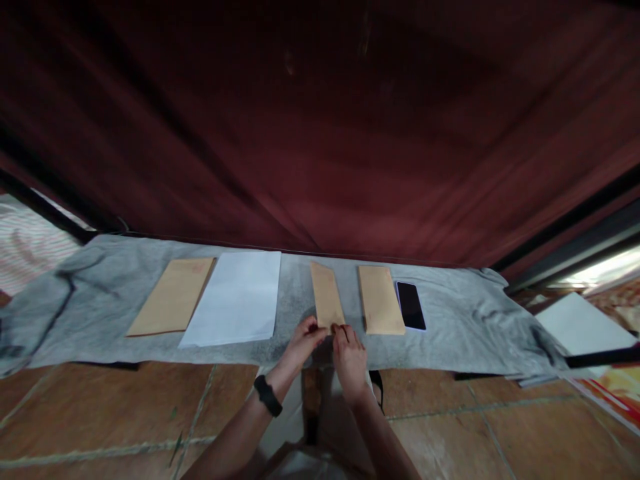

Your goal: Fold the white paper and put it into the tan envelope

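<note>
A narrow brown kraft envelope lies lengthwise on the grey cloth in front of me, its far end slanted. My left hand pinches its near left corner between thumb and fingers. At the near right corner my right hand presses closed fingers onto the same envelope. The two hands are close together but apart. Right of the envelope lies a stack of brown envelopes. Left of it are white paper sheets, and beyond these a pile of wider brown envelopes.
A phone with a dark screen lies beside the right stack. The grey cloth covers a long, narrow table. Dark red fabric hangs behind it. A white board stands at the far right, above the tiled floor.
</note>
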The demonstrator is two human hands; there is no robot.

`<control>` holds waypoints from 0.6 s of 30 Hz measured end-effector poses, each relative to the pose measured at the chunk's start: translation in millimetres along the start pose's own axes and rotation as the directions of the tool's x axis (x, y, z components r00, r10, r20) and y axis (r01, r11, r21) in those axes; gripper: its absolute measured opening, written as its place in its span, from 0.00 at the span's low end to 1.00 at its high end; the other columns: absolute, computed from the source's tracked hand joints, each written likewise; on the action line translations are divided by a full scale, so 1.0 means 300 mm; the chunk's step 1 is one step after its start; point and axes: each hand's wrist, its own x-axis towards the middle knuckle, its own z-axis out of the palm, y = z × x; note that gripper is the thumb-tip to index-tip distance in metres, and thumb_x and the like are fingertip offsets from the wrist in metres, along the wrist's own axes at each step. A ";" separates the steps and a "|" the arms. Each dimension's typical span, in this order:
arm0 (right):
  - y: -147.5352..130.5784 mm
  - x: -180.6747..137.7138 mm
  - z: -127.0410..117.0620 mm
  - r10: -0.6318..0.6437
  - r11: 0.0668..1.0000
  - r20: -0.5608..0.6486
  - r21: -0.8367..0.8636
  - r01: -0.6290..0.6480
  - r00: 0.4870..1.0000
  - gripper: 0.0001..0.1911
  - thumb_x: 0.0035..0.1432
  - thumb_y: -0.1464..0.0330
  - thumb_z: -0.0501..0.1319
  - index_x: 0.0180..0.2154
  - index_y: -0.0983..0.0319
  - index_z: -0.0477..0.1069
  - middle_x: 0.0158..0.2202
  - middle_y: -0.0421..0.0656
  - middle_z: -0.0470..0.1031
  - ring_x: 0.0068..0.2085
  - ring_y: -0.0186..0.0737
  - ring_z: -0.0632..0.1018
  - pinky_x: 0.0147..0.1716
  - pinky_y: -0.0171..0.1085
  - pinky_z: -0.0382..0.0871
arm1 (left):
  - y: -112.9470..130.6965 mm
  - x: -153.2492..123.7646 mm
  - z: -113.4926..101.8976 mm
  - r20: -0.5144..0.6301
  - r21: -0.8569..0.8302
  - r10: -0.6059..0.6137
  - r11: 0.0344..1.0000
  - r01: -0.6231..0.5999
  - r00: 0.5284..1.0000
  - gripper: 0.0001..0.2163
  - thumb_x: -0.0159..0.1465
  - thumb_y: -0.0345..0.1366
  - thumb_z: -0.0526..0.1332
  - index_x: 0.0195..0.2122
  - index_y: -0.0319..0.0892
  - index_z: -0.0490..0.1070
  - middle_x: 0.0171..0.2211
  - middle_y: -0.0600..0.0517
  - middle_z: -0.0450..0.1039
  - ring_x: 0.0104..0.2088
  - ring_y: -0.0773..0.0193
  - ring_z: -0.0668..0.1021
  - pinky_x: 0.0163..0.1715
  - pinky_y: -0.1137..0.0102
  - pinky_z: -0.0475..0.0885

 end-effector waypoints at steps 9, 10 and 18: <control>0.033 0.052 -0.104 0.498 0.622 -0.010 0.701 -0.349 0.867 0.15 0.66 0.57 0.58 0.32 0.60 0.73 0.31 0.41 0.76 0.32 0.38 0.76 0.35 0.36 0.71 | -0.028 -0.066 0.042 0.054 -0.265 -0.104 0.957 0.114 0.993 0.28 0.52 0.55 0.72 0.48 0.42 0.75 0.44 0.45 0.78 0.44 0.56 0.79 0.40 0.67 0.74; 0.020 0.052 -0.102 0.549 0.465 0.073 0.801 -0.377 0.832 0.15 0.63 0.55 0.61 0.32 0.60 0.72 0.30 0.41 0.76 0.32 0.38 0.76 0.34 0.36 0.72 | -0.032 -0.070 0.052 0.066 -0.283 -0.106 0.951 0.121 0.992 0.28 0.52 0.54 0.72 0.48 0.41 0.76 0.43 0.45 0.79 0.43 0.57 0.80 0.40 0.67 0.74; -0.050 0.006 -0.049 0.544 -0.226 0.469 0.880 -0.417 0.695 0.19 0.45 0.54 0.74 0.33 0.60 0.74 0.33 0.40 0.80 0.33 0.38 0.80 0.36 0.38 0.78 | -0.068 -0.064 0.048 0.091 -0.239 -0.065 0.967 0.085 0.994 0.21 0.50 0.51 0.73 0.34 0.38 0.77 0.29 0.48 0.79 0.27 0.64 0.77 0.29 0.70 0.70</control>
